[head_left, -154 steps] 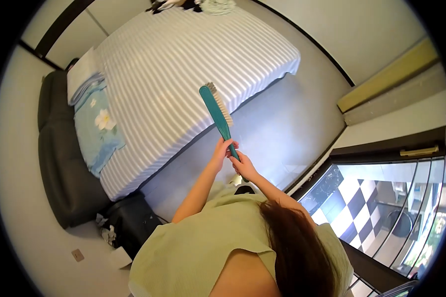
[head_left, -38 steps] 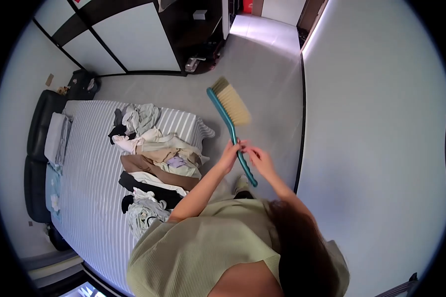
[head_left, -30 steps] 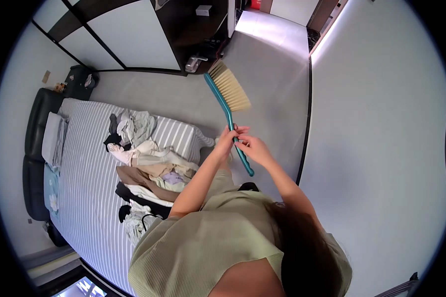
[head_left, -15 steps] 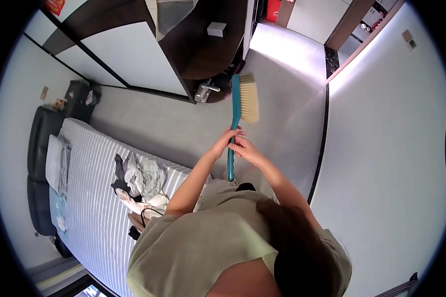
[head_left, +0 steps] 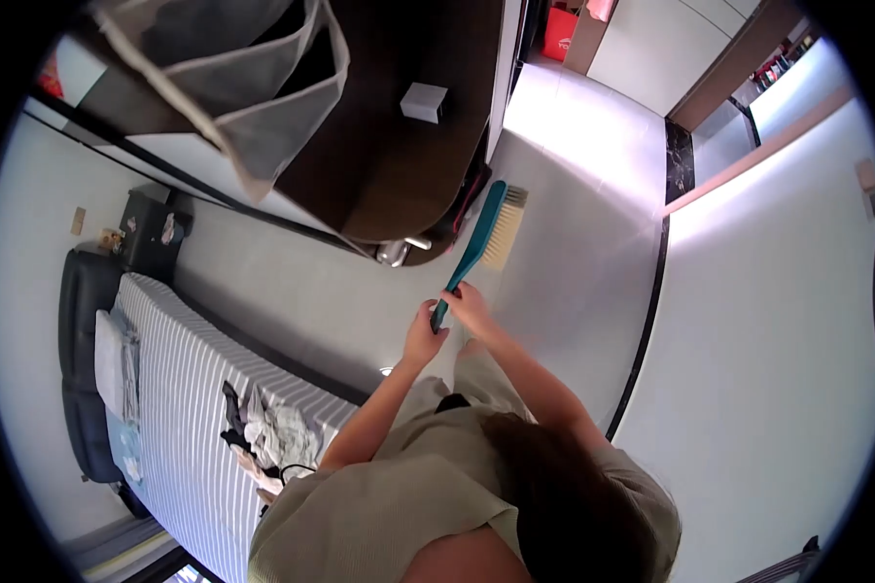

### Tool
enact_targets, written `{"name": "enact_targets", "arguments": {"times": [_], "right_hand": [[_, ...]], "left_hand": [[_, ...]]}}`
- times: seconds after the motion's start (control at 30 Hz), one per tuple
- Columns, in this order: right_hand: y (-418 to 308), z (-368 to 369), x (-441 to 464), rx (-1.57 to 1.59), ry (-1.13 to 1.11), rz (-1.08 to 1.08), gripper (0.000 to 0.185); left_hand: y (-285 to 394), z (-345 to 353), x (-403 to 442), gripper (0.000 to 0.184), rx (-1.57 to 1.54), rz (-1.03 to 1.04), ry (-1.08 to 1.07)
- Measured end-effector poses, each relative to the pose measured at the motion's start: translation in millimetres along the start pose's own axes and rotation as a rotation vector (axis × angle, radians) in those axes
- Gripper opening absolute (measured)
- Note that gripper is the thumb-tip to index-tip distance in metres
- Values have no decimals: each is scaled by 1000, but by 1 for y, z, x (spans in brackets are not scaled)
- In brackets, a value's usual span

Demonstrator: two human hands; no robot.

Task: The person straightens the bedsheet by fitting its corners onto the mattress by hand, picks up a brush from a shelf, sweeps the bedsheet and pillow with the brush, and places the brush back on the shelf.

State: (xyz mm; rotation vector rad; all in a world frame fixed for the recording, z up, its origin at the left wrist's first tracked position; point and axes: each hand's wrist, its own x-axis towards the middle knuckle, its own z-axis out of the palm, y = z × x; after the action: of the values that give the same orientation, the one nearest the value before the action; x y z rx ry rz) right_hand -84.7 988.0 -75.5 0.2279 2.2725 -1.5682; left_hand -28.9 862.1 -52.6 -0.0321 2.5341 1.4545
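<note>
A bed brush [head_left: 481, 231] with a teal handle and pale cream bristles is held out in front of my body, tilted with its head up and to the right. My left hand [head_left: 425, 337] is closed around the lower end of the handle. Slightly higher, my right hand [head_left: 468, 309] grips the handle below the bristles. The brush head is over the grey floor, beside the rounded corner shelf, and its bristles face right.
To the left stands a bed with a striped sheet [head_left: 180, 389] and a pile of crumpled clothes [head_left: 277, 432]. Ahead is a dark shelf unit [head_left: 379, 185] with a small white box [head_left: 424, 102] and a grey hanging organizer [head_left: 282, 126]. A white wall [head_left: 758, 369] runs along the right.
My left hand has shifted down to the handle's end, and my right hand now grips above it. The brush leans further right. The shelf and hanging organizer appear closer.
</note>
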Motion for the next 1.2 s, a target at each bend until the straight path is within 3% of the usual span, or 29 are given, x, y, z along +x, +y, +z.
{"name": "enact_targets", "arguments": {"times": [0.2,0.33,0.37,0.47,0.7,0.8,0.83,0.93,0.97,1.07,1.2], "right_hand": [[-1,4,141,-104,164,-24,29],[-17,12,209,-51,215,-133,31],[2,26,233,-53,209,-124,25],[15,38,285,459,-106,-23,19],[36,80,363,532,-84,25,31],[41,95,388,369,-78,-44,36],[33,91,389,373,-115,7,31],[20,91,395,379,-129,46,33],[17,91,399,382,-148,60,38],[34,113,418,505,-154,102,47],[21,98,409,512,-250,189,53]], "left_hand": [[-8,18,135,35,166,0,257],[-43,1,212,29,128,51,232],[-57,-4,226,29,130,38,178],[-87,-20,277,29,134,19,89],[-158,-33,338,29,120,-22,52],[-168,-42,356,28,-16,-70,-23],[-170,-41,359,26,63,-87,16],[-192,-37,367,26,-57,-5,70],[-202,-39,372,29,-120,-77,20],[-240,-44,384,34,185,-113,2],[-217,-45,386,42,481,-186,35]]}}
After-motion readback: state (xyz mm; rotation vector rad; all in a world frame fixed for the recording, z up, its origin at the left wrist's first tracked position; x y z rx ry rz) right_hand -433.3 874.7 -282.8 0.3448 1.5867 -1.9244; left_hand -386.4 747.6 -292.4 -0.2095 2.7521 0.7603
